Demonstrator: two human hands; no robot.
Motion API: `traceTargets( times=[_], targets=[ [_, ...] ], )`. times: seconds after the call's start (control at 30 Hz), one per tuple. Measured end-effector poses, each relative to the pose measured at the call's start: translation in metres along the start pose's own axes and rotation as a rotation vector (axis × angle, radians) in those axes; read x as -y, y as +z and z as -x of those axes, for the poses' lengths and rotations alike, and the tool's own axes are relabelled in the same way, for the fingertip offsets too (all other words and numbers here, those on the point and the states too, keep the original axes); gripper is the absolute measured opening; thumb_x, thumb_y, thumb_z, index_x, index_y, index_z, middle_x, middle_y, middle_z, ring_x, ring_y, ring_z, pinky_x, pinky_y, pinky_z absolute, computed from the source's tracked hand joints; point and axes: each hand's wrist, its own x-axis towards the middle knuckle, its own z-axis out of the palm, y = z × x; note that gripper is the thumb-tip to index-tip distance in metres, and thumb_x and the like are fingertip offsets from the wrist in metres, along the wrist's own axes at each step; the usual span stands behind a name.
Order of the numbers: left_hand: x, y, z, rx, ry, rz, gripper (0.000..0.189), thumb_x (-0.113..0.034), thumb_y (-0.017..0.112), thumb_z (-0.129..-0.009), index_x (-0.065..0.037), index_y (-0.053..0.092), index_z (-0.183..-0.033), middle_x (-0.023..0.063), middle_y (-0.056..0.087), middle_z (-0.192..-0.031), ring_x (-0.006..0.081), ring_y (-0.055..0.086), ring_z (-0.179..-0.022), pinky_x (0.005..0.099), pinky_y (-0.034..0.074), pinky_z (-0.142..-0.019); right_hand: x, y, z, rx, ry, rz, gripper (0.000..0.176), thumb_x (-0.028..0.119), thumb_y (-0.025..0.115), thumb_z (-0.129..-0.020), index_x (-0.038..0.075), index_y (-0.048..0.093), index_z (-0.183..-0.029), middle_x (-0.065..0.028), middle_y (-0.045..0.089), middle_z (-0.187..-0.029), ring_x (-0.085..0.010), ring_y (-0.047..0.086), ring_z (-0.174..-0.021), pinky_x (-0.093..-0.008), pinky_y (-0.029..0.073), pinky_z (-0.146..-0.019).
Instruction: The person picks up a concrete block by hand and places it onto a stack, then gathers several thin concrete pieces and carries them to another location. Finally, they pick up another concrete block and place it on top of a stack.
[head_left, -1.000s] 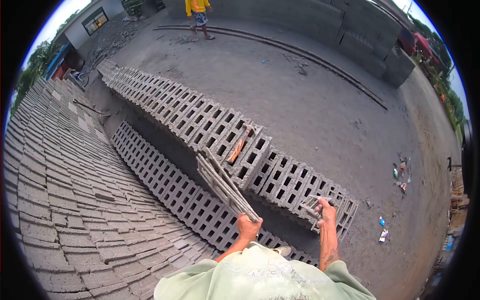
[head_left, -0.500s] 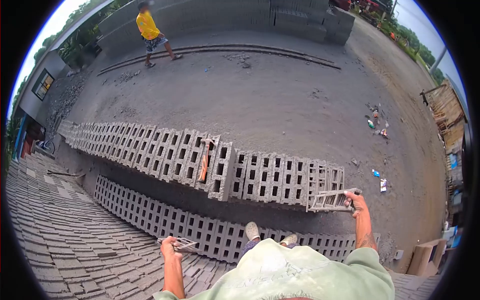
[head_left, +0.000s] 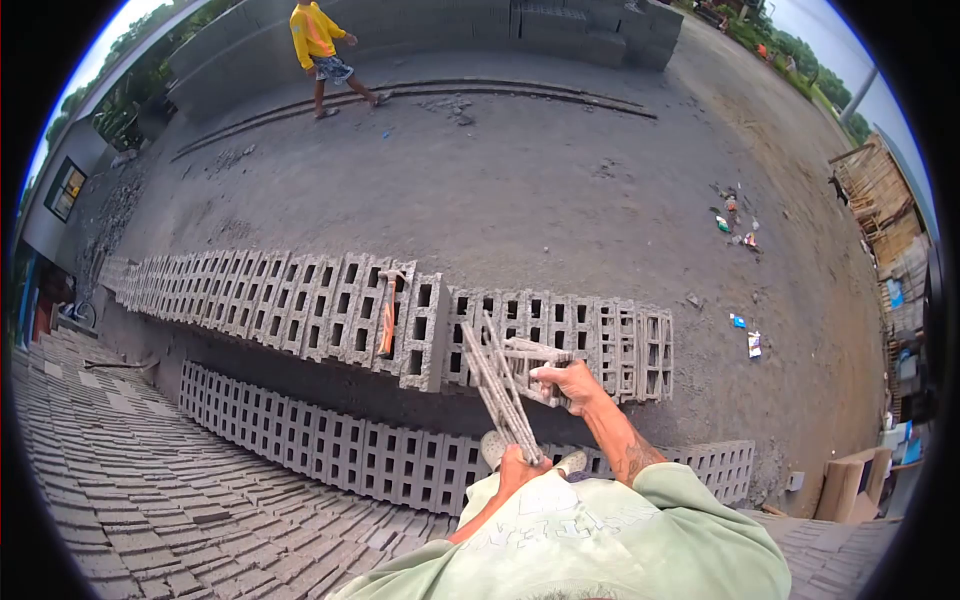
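1. 2 hands are working. The left hand (head_left: 515, 462) is closing tight round the lower end of a bundle of boards (head_left: 495, 385), which is slanting up and left over the strip between the rows.
2. The right hand (head_left: 566, 381) is gripping 1 frame (head_left: 525, 352), fingers wrapping its near end. The frame is lying about level against the bundle's top, over the far row's near edge.
3. How many boards are making up the bundle I cannot tell.
4. 2 rows of blocks are running across the ground, the far row (head_left: 300, 305) and the near row (head_left: 330, 445), with a dark strip lying between them.
5. 1 orange tool (head_left: 388, 325) is lying across the far row.
6. 2 shoes (head_left: 572, 462) are showing at the near row's edge.
7. Open ground (head_left: 560, 200) is spreading beyond the far row's far edge and right end. 1 person (head_left: 320, 40) is walking near its far edge, and litter (head_left: 735, 215) is lying towards its right edge.
8. Stacked tiles (head_left: 110, 490) are filling the near left corner.
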Motion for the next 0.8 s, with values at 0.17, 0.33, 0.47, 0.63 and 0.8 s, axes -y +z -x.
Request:
traceTargets(
  times=[0.17,0.33,0.47,0.63,0.8],
  targets=[
    [-0.026,-0.057,-0.005,-0.049,-0.096,0.081,0.016,-0.007,0.069,-0.063,-0.004,0.052,-0.060,0.0014,0.053,-0.054,0.0080,0.050,-0.050,0.0267,0.041,-0.048,0.051,-0.054,0.046,0.166,-0.076,0.077,0.017,0.009,0.075,-0.066,0.004,0.061,-0.073,-0.0023,0.056,-0.060,-0.0108,0.053,-0.049,-0.0253,0.044,-0.046],
    [-0.031,-0.068,-0.050,-0.028,-0.300,-0.053,0.013,-0.004,0.066,-0.061,-0.003,0.053,-0.060,0.0022,0.052,-0.051,0.0082,0.048,-0.045,0.0281,0.038,-0.041,0.009,-0.074,0.046,0.207,-0.002,-0.283,0.027,0.016,0.077,-0.068,0.003,0.060,-0.085,-0.0043,0.059,-0.070,-0.0132,0.059,-0.059,-0.0275,0.048,-0.055],
    [-0.032,-0.043,-0.058,0.058,-0.332,-0.191,0.014,-0.009,0.067,-0.062,-0.002,0.055,-0.062,0.0039,0.054,-0.052,0.0105,0.049,-0.044,0.0287,0.039,-0.043,-0.043,-0.080,0.045,0.166,0.158,-0.335,0.026,0.015,0.075,-0.072,0.007,0.060,-0.091,-0.0050,0.061,-0.080,-0.0155,0.062,-0.067,-0.0304,0.051,-0.057],
    [-0.081,-0.001,-0.061,0.154,-0.321,-0.232,0.009,-0.012,0.063,-0.068,-0.003,0.061,-0.068,0.0052,0.060,-0.057,0.0118,0.060,-0.055,0.0266,0.044,-0.050,-0.094,-0.089,0.059,0.342,0.190,-0.668,0.020,0.007,0.066,-0.078,0.007,0.057,-0.095,-0.0181,0.058,-0.113,-0.0280,0.056,-0.108,-0.0365,0.051,-0.074],
    [-0.094,0.037,-0.052,0.161,-0.167,-0.396,0.017,-0.014,0.064,-0.068,0.000,0.065,-0.078,0.0121,0.064,-0.064,0.0182,0.063,-0.061,0.0320,0.048,-0.060,-0.106,-0.090,0.069,0.504,0.153,-0.723,0.034,0.015,0.065,-0.081,0.006,0.053,-0.111,-0.0114,0.058,-0.114,-0.0233,0.056,-0.105,-0.0390,0.045,-0.089]
  ],
)
